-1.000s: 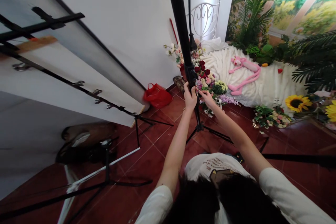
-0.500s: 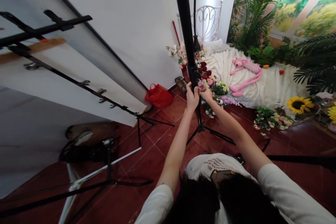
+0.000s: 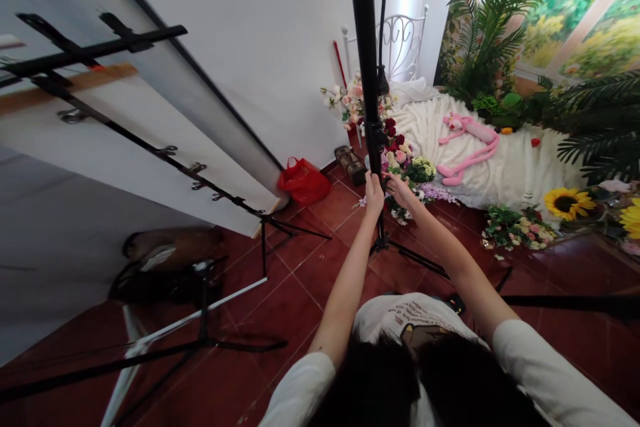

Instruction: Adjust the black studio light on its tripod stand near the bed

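Observation:
A black light stand rises in front of me, its pole leaning slightly and its tripod legs spread on the floor. My left hand is closed around the lower pole, below a black collar. Just right of it, my right hand has its fingers bent against the pole at about the same height; the fingertips and whatever small part they pinch are partly hidden. A black cable with a thicker dark piece hangs beside the pole.
Artificial flowers stand close behind my hands, before a white-covered bed with a pink plush toy. A red bag sits by the wall. Left, a clamped white backdrop hangs on a stand; more stand legs cross the tiles.
Both hands have slid lower on the pole, below the collar they were near. The upper pole now appears further right, and the whole view has shifted slightly.

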Tool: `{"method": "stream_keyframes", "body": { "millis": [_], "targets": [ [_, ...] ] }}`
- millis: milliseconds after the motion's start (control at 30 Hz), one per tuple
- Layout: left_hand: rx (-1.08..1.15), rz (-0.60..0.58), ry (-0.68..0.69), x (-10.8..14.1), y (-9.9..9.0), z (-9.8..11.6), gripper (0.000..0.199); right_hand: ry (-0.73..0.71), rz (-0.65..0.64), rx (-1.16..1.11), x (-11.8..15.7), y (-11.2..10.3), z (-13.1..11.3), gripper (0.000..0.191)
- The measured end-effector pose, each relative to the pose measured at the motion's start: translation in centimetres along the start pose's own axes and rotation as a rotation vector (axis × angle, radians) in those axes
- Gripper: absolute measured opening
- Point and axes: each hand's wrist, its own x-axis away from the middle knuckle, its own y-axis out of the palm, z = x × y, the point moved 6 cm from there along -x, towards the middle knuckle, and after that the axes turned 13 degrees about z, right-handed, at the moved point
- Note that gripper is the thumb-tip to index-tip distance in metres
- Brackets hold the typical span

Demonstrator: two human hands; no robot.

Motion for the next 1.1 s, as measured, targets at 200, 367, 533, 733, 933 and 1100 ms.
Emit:
{"method": "stream_keyframes", "body": {
  "millis": [200, 367, 533, 733, 933, 1100],
  "targets": [
    [-0.029, 0.003, -0.013, 0.1, 0.2, 0.5, 0.064, -0.018, 0.085, -0.119, 1.3, 0.8, 0.3, 0.051],
    [-0.041, 0.003, 0.001, 0.5, 0.1, 0.9, 0.060, -0.037, 0.269, 0.000, 1.3, 0.8, -0.2, 0.050],
    [-0.087, -0.018, 0.080, 0.4, 0.3, 1.4, 0.053, 0.001, 0.301, 0.058, 1.0, 0.7, -1.2, 0.039],
    [-0.119, -0.061, 0.109, 0.1, 0.6, 1.0, 0.044, -0.021, 0.242, 0.057, 2.2, 1.3, -2.3, 0.038],
    [-0.160, -0.037, 0.117, 0.9, 0.4, 0.4, 0.045, 0.003, 0.141, 0.007, 7.6, -2.7, -0.4, 0.037],
    [-0.265, 0.192, 0.075, 4.8, -0.5, 1.0, 0.046, 0.255, 0.108, -0.220, 15.8, -10.4, 5.4, 0.028]
  ]
}}
